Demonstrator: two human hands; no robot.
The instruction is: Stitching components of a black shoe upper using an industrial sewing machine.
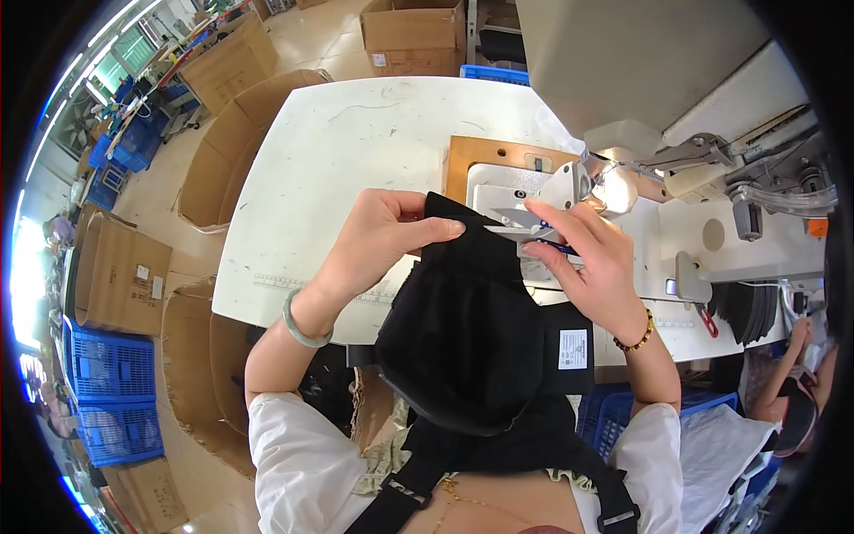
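The black garment [463, 338] hangs in front of the person's chest, over the desk's near edge, its long axis running from the raised far end back toward the body; its near end blends into dark clothing, so its outline there is hard to make out. The left hand [382, 236] pinches the far end between thumb and fingers. The right hand [592, 258] grips small snips [534, 233], blades parted and pointing left at the fabric; whether they touch it is unclear. Beyond lies the white desk [329, 169], with a sewing machine [658, 62] cut off above. Blue crates [111, 383] stand left, contents indistinct, and farther off is a cardboard box [414, 40].
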